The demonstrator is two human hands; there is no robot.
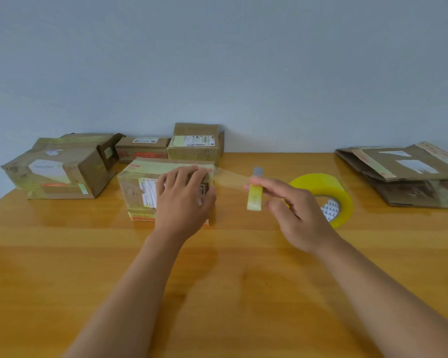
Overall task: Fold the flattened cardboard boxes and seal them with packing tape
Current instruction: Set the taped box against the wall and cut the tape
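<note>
A small taped cardboard box (140, 187) stands on the wooden table (230, 280), left of centre. My left hand (184, 200) grips it, with the fingers bent over its top edge and the thumb on its right side. A strip of clear tape (230, 180) runs from the box's top right corner towards the yellow tape roll (321, 187), which lies to the right. My right hand (295, 210) holds a yellow utility knife (254, 200) upright, with its grey blade at the strip.
Three taped boxes sit at the back left by the wall: a large one (60, 171), a low one (142, 148) and a taller one (194, 143). A pile of flattened boxes (404, 171) lies at the back right.
</note>
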